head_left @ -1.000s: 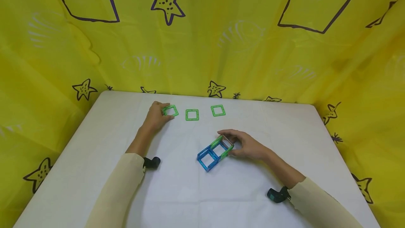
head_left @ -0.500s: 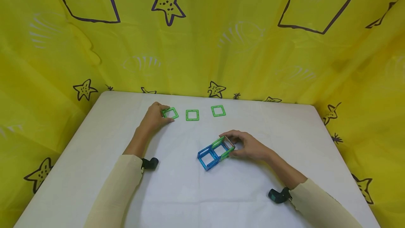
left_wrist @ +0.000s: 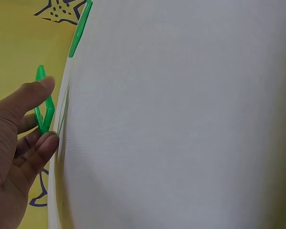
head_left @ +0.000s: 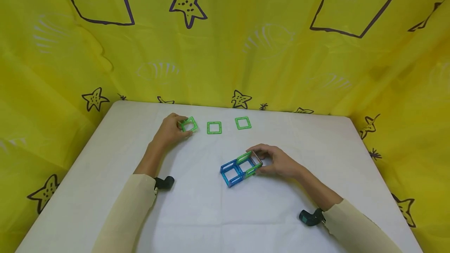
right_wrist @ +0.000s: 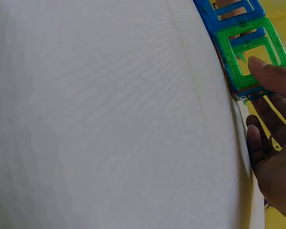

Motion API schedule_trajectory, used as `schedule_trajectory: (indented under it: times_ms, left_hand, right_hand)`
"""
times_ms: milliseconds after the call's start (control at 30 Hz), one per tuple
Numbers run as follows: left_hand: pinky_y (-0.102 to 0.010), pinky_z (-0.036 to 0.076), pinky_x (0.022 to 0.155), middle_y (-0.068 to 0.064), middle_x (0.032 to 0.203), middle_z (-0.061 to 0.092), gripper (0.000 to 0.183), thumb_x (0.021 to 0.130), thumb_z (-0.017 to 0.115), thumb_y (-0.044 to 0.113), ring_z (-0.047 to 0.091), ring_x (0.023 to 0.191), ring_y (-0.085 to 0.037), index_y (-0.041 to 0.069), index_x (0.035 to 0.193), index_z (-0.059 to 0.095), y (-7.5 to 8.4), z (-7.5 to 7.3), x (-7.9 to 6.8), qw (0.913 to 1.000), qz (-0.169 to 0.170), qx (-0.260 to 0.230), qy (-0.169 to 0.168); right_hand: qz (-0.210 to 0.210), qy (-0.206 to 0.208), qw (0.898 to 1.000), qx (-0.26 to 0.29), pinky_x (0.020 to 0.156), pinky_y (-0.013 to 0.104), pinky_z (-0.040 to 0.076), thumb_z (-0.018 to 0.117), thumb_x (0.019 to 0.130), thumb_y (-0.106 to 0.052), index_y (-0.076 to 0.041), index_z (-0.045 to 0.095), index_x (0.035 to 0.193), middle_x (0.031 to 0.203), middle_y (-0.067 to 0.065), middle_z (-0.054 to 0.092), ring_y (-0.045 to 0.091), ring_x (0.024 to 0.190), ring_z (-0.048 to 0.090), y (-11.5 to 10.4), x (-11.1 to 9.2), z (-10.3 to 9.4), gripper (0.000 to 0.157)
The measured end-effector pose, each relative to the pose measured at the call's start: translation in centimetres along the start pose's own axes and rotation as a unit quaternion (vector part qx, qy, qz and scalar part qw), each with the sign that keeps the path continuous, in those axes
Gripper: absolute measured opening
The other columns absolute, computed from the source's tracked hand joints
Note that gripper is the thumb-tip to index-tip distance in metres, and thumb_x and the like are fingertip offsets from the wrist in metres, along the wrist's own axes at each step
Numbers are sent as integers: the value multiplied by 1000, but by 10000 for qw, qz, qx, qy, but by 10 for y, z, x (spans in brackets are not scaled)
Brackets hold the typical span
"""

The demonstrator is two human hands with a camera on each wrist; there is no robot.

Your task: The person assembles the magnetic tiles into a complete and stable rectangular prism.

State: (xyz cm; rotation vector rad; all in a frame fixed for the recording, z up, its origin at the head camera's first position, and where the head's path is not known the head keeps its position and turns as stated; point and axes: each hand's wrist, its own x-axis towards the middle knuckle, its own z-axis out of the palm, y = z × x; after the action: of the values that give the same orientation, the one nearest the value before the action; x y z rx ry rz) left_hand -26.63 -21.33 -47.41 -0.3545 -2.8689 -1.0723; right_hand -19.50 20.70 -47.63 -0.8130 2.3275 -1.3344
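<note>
The left hand (head_left: pixel 171 130) pinches a green plastic square frame (left_wrist: pixel 49 109); at its four o'clock, the right hand (head_left: pixel 277 161) grips a blue-and-green plastic lattice box (head_left: pixel 240 170) on the bench (head_left: pixel 190 214) — too hard a squeeze might buckle it.

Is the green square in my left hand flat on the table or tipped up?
Tipped up: your left hand pinches the square, and the left wrist view shows it against the curtain.
</note>
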Motion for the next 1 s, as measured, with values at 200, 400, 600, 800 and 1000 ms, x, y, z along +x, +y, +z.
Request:
schedule_trajectory:
  times_ms: [200, 400, 600, 800, 1000]
  left_hand:
    - [-43, 55, 81, -24, 114, 63, 59, 82, 90, 14, 64, 91, -33, -11, 131, 67, 5, -1, -4, 9991, 124, -393, 30]
    - [-48, 57, 89, -22, 120, 64, 61, 83, 90, 14, 67, 101, -36, -8, 133, 65, 12, 2, -8, 9967, 13, -801, -90]
    - [-48, 57, 93, -21, 118, 68, 58, 82, 91, 11, 69, 101, -35, -7, 131, 65, 17, 7, -11, 9953, 143, -945, -150]
    - [-47, 56, 95, -18, 118, 71, 56, 83, 90, 14, 68, 103, -34, -4, 131, 67, 21, 13, -13, 9951, 214, -933, -256]
    - [-48, 53, 99, -16, 120, 71, 57, 85, 89, 19, 65, 110, -35, -1, 133, 66, 31, 17, -18, 9955, 160, -794, -492]
  right_hand:
    - [11, 66, 10000, 4, 93, 35, 49, 94, 77, -9, -12, 67, 138, 125, 3, 69, 28, 106, 58, 1, 0, -1, 67]
    - [26, 222, 9997, 34, 91, 34, 49, 95, 77, -10, -14, 68, 136, 122, 2, 69, 27, 105, 58, 2, -1, -1, 65]
    - [-14, 439, 9990, -57, 90, 36, 49, 94, 79, -12, -13, 69, 134, 121, 5, 67, 27, 102, 57, 3, -2, -2, 61]
    - [172, 577, 9982, -71, 91, 35, 49, 94, 80, -13, -12, 68, 135, 121, 4, 66, 27, 103, 57, 4, -1, -3, 61]
    - [237, 768, 9967, -89, 89, 32, 49, 93, 81, -12, -7, 65, 138, 120, 7, 65, 28, 102, 57, 6, -1, -4, 64]
